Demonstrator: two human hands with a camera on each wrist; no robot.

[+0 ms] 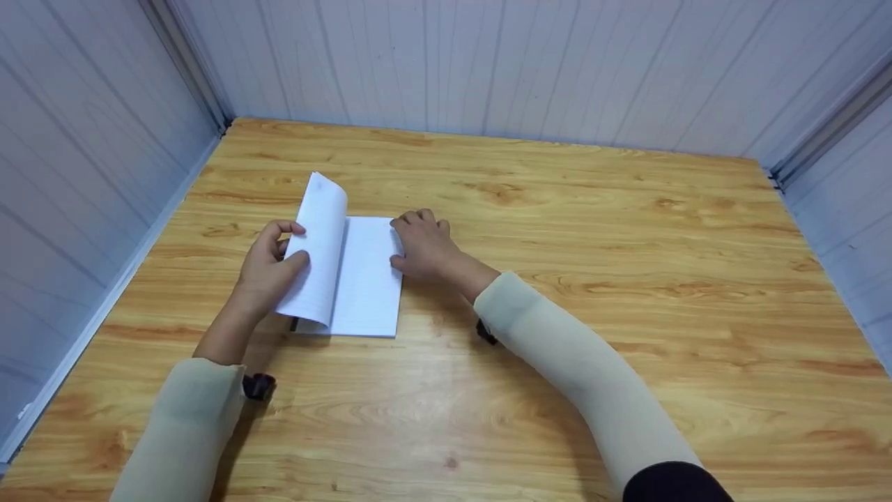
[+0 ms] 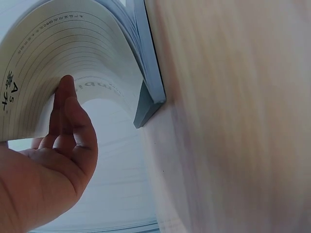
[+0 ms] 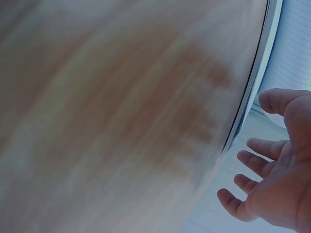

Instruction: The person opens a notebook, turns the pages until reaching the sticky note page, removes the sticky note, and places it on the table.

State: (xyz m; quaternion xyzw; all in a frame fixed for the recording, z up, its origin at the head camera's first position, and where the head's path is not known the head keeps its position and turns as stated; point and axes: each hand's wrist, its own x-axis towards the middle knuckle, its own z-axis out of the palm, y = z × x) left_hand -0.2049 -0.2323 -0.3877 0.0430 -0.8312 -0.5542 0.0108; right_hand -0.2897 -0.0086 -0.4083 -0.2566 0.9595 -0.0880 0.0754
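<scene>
A notebook with white ruled pages (image 1: 367,286) lies opened on the table, left of the middle. My left hand (image 1: 267,272) pinches its lifted left leaves (image 1: 322,244) between thumb and fingers, and they stand up in a curve. In the left wrist view, printed lines and handwritten marks show on the back of the bent leaf (image 2: 68,41), where fingers of that hand lie against it. At the notebook's right edge is my right hand (image 1: 426,244), its thumb tip over the page margin. The right wrist view shows its fingers (image 3: 262,165) spread and loosely bent beside the edge.
The notebook rests on a wood-grain table (image 1: 592,230). White panelled walls (image 1: 488,70) enclose its back, left and right sides. A small black device (image 1: 259,387) sits at the left sleeve cuff, another (image 1: 486,332) under the right cuff.
</scene>
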